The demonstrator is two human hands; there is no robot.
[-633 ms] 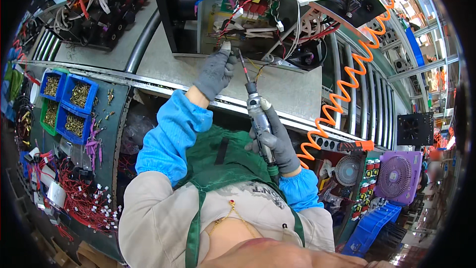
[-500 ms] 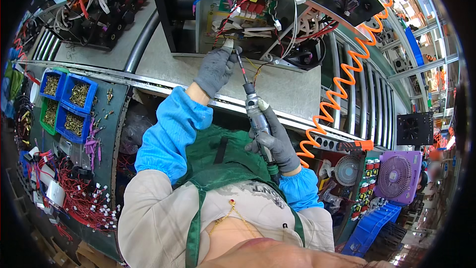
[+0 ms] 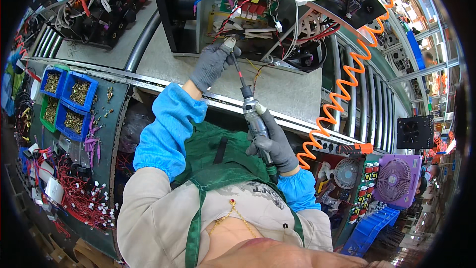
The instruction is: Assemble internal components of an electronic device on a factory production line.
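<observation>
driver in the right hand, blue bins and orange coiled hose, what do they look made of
Driver: probably metal, polished, since its silvery body shows bright highlights. Blue bins: likely moulded plastic, judging by smooth, evenly coloured walls. Orange coiled hose: apparently flexible plastic, smooth, looping like a spring; rubber possible.

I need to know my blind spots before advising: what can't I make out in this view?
- Bit tip, head view: covered by the fingertips of the left hand; whether they pinch a screw is unclear.
- Powered driver grip, head view: partly hidden by the right hand.
- Open metal housing, head view: top cut off by the upper edge.
- Brass-coloured fasteners, head view: too small to tell head shape.
</observation>
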